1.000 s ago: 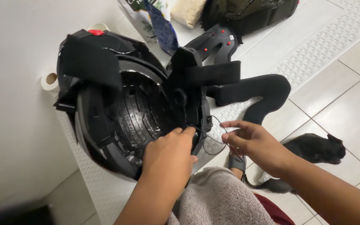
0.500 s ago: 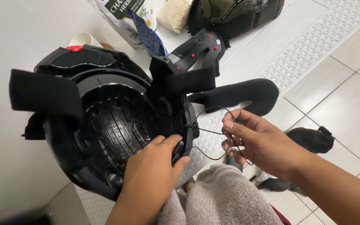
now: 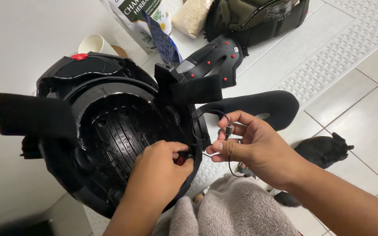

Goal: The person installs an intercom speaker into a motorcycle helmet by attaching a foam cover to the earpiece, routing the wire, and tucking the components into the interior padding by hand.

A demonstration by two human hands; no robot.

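A black helmet [image 3: 106, 131] lies upside down, its ribbed inner shell showing and its padding removed. My left hand [image 3: 160, 168] reaches into the shell's right side and pinches a small black and red part at the rim. To the right of the rim my right hand [image 3: 252, 146] holds a thin black wire [image 3: 222, 120] with a small plug between thumb and fingers. The wire loops from the helmet's rim to that hand. A loose black strap pad [image 3: 193, 89] sticks out from the helmet's right side.
A curved black cheek pad [image 3: 259, 107] lies behind my right hand. Another pad with red snaps [image 3: 217, 57], printed pouches [image 3: 143, 17], a dark bag [image 3: 259, 19] and a white cup [image 3: 95, 43] stand farther back. A grey towel [image 3: 232, 209] covers my lap. A black cat [image 3: 324, 148] lies on the tiled floor.
The helmet has tipped and shifted left in view. My right hand has pulled the wire further out to the right, while my left hand has stayed at the rim.
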